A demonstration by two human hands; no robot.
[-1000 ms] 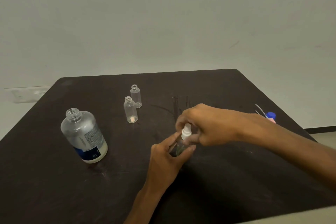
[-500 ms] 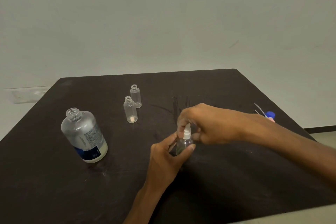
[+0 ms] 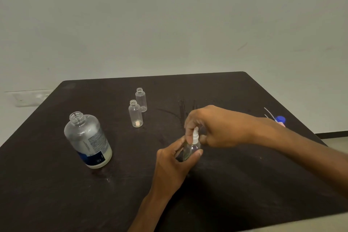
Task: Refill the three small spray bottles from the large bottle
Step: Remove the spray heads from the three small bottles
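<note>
A small clear spray bottle point(image 3: 190, 149) stands near the middle of the dark table point(image 3: 235, 184). My left hand point(image 3: 172, 164) grips its body from the near side. My right hand point(image 3: 216, 126) pinches the white spray top point(image 3: 195, 135) sitting on its neck. Two more small clear bottles, uncapped, stand farther back: one point(image 3: 135, 114) with a pale speck at its bottom, the other point(image 3: 141, 100) just behind it. The large clear bottle point(image 3: 86, 140) with a blue and white label stands open at the left, apart from both hands.
At the table's right edge, behind my right forearm, lie a blue cap point(image 3: 280, 119), a pink piece point(image 3: 281, 124) and thin white dip tubes point(image 3: 268, 112). A wall rises behind the table.
The white spray top has come down onto the small bottle's neck, and my right hand's fingers have shifted slightly around it. My left hand and the other bottles have stayed put.
</note>
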